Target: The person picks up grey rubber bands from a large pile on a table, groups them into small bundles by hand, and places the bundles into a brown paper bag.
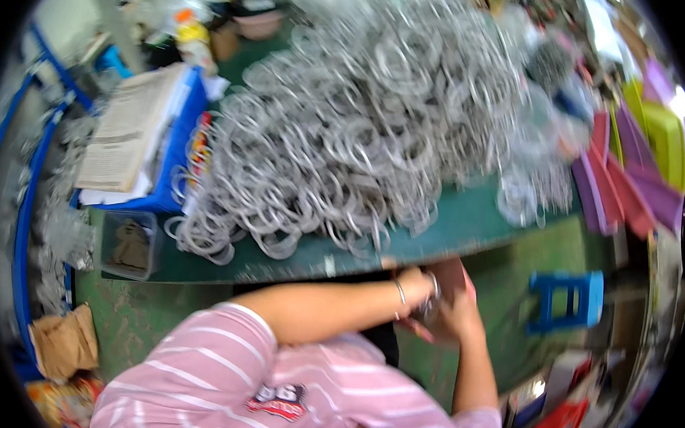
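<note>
A large heap of clear, ring-shaped plastic pieces (355, 129) covers most of the green table (309, 265). Just off its front edge, right of the middle, my two hands are close together. My left hand (414, 291), with a bracelet at the wrist, is closed beside a small shiny ring-like thing (432, 287). Facing it, my right hand (459, 311) is closed around a flat brown piece (449, 277) with a pinkish edge. Motion blur and the fingers hide the exact kind of both things.
Papers (130, 129) lie on a blue bin at the table's left, near a clear tub (129, 243). A blue stool (566, 299) stands on the floor at right. Purple, red and green plastic bins (631, 175) stack beyond the table's right end. A brown paper bag (66, 341) sits lower left.
</note>
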A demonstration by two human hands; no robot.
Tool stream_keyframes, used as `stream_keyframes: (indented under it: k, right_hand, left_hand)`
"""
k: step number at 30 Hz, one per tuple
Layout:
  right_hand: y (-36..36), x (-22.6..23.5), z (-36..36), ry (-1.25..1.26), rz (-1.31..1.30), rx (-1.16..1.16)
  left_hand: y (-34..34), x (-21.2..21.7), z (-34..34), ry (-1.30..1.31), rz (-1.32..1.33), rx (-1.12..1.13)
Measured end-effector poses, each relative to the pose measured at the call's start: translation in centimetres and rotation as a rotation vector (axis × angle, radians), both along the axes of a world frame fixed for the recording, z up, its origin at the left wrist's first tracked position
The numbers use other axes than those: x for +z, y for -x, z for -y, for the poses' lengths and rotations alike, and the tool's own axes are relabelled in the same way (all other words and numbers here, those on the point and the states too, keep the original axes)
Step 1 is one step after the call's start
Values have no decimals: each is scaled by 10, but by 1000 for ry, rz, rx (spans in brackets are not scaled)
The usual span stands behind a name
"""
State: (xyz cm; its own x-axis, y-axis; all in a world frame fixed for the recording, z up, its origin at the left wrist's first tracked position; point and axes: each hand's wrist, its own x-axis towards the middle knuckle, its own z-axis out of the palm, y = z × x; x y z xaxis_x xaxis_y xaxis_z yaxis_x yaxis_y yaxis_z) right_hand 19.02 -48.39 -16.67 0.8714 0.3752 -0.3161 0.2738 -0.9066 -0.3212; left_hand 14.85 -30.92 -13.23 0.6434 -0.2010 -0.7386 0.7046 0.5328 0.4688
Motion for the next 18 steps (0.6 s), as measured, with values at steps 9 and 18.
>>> stream_keyframes:
  k: [9,18]
  right_hand:
    - [10,46,-16,-285,155,71]
    - [44,136,-146,-831,393,615]
  left_hand:
    - [21,-56,-3,-259,456,-231]
    - [154,51,-154,-689,882,-14]
